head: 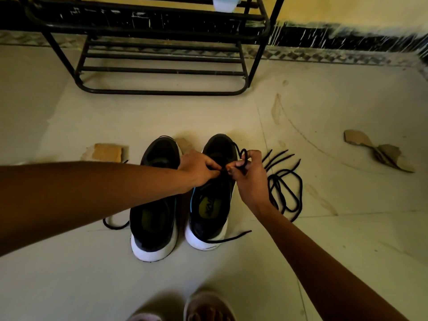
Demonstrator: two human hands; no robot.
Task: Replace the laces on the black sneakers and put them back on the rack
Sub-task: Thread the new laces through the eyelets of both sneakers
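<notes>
Two black sneakers with white soles stand side by side on the floor, toes toward the rack: the left sneaker [155, 205] and the right sneaker [213, 205]. Over the right sneaker's eyelets, my left hand [196, 167] pinches a black lace. My right hand [247, 174] grips a loop of that same lace [243, 156]. One end of the lace trails across the heel [231, 238]. A loose pile of black laces [284, 188] lies on the floor to the right. Another lace end [114, 224] curls left of the left sneaker.
A black metal shoe rack [162, 70] stands against the wall ahead, its low shelves bare. Cardboard scraps lie on the floor at left [107, 152] and right [379, 150]. My feet in sandals [206, 306] show at the bottom edge.
</notes>
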